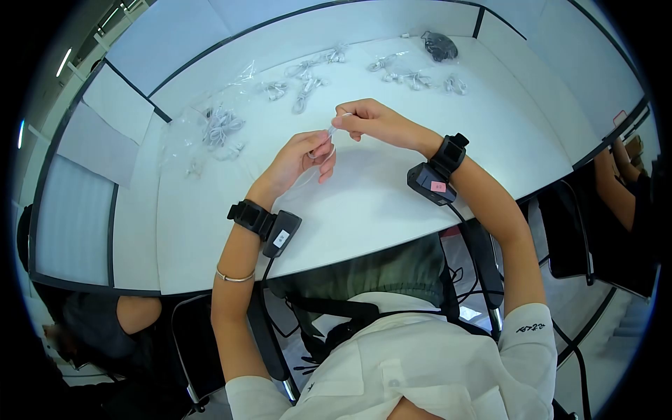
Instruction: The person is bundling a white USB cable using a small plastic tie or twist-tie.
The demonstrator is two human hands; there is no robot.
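Observation:
A thin white cable [309, 180] runs between my two hands, out over the middle of the white table [392, 203]. My left hand [297, 159] pinches it between thumb and fingertips, and a slack loop hangs by the curled fingers. Close beside it, my right hand [381, 124] grips the same cable near a small pale end piece [332, 130]. The fingers partly cover that piece, so its exact kind does not show. Both wrists wear black strapped devices with wires leading down.
Coiled white cables [222, 126] lie bunched with clear plastic at the left. Several more small coils [306, 94] spread across the back. A black bundle [439, 46] rests at the back right. Low partitions [420, 21] edge the table. Other people sit at both sides.

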